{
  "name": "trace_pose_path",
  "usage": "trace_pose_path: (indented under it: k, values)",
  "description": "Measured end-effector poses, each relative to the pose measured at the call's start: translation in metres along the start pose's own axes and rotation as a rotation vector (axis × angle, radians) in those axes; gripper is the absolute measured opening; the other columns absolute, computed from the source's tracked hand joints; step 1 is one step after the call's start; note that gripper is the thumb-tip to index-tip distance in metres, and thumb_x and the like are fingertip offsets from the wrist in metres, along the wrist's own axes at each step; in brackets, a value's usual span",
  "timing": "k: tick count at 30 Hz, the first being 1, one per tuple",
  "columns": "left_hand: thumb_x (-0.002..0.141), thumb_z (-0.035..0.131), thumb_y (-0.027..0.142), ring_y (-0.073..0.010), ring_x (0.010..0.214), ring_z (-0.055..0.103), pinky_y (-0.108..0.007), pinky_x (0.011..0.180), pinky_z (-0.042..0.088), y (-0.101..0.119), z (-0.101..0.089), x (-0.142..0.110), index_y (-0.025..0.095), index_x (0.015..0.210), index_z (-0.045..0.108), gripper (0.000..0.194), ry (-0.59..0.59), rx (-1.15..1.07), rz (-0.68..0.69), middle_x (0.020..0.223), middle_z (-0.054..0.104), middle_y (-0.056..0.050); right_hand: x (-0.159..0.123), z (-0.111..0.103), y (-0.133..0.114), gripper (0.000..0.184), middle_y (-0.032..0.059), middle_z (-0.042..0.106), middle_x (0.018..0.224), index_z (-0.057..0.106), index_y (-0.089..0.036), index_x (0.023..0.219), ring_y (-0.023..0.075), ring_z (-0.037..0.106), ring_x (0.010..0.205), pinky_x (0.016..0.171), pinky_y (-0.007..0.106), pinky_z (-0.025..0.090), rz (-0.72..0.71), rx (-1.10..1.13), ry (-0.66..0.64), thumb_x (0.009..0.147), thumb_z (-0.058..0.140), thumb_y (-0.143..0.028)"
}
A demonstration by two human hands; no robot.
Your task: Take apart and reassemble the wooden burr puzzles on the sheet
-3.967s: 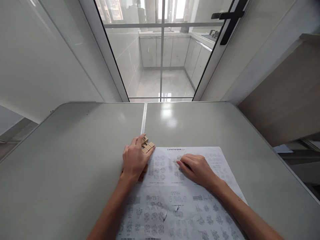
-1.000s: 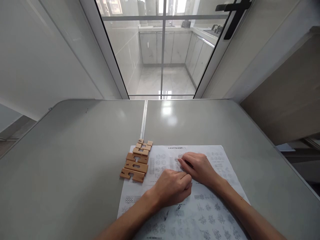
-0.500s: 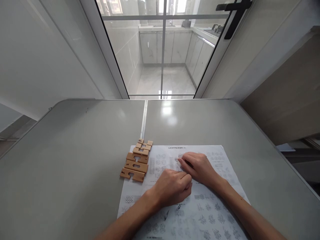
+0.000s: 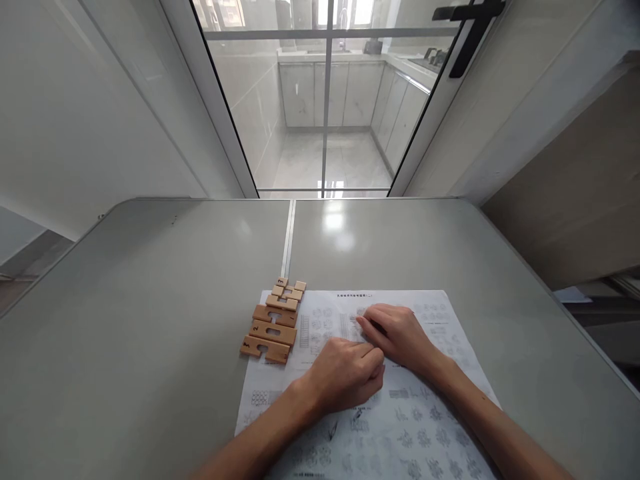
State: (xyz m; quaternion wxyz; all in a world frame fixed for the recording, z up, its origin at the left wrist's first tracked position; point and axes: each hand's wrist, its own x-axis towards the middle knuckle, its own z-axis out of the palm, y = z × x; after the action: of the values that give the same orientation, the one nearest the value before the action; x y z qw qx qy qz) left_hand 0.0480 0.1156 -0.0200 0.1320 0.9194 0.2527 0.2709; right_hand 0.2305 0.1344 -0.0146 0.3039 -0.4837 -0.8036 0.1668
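A large printed sheet (image 4: 420,387) with rows of small diagrams lies on the table, and both my forearms rest across it. My left hand (image 4: 347,375) is curled into a loose fist on the middle of the sheet, its knuckles close to my other hand. Just beyond it, my right hand (image 4: 397,333) lies with fingers bent inward and the thumb side toward the left. Nothing shows in either hand. To the left, several notched wooden puzzle pieces (image 4: 286,335) sit in a column over the sheet's left edge, some marked with numbers.
The grey table (image 4: 150,320) has a metal seam (image 4: 289,233) running away from me and rounded far corners. Behind it stands a glass door (image 4: 300,153) with a black handle (image 4: 467,47), showing a kitchen. A brown panel (image 4: 575,180) is at the right.
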Motion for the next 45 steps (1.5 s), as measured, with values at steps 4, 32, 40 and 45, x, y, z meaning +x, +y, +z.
trace_pose_path:
  k: [4,32,40,45]
  values:
    - [0.084,0.053,0.011,-0.0106,0.050,0.045,-0.030,0.048,0.027,0.000,0.000,0.000,0.020,0.067,0.048,0.020,0.016,-0.001,0.005,0.060,0.057,0.005,0.000,0.000,0.000,0.043,-0.0027,0.045,0.060,0.036,-0.022,0.067,0.0128,0.037,0.056,0.057,0.030,0.029,-0.003,0.000,0.005,0.107,0.049,-0.027]
    - [0.094,0.062,0.015,-0.0107,0.052,0.043,-0.028,0.052,0.031,-0.002,-0.065,-0.032,0.022,0.069,0.045,0.032,0.151,0.038,-0.118,0.059,0.051,0.006,-0.002,0.000,0.002,0.043,-0.0031,0.045,0.061,0.035,-0.022,0.068,0.0132,0.037,0.056,0.058,0.030,0.028,-0.008,0.010,0.002,0.108,0.048,-0.030]
    - [0.102,0.060,0.037,-0.0219,0.085,0.063,-0.035,0.083,0.051,-0.045,-0.117,-0.082,0.021,0.089,0.061,0.021,0.368,0.366,-0.616,0.089,0.068,-0.006,-0.002,0.000,0.003,0.044,-0.0031,0.043,0.059,0.035,-0.022,0.067,0.0130,0.035,0.055,0.057,0.030,0.027,-0.012,0.003,0.004,0.108,0.046,-0.030]
    - [0.108,0.043,0.044,-0.0386,0.147,0.043,-0.059,0.115,0.038,-0.060,-0.123,-0.103,0.019,0.144,0.058,0.046,0.145,0.497,-0.681,0.158,0.055,-0.016,-0.002,0.000,0.002,0.043,-0.0022,0.047,0.060,0.040,-0.022,0.066,0.0134,0.037,0.055,0.057,0.030,0.028,-0.023,-0.009,0.006,0.108,0.046,-0.030]
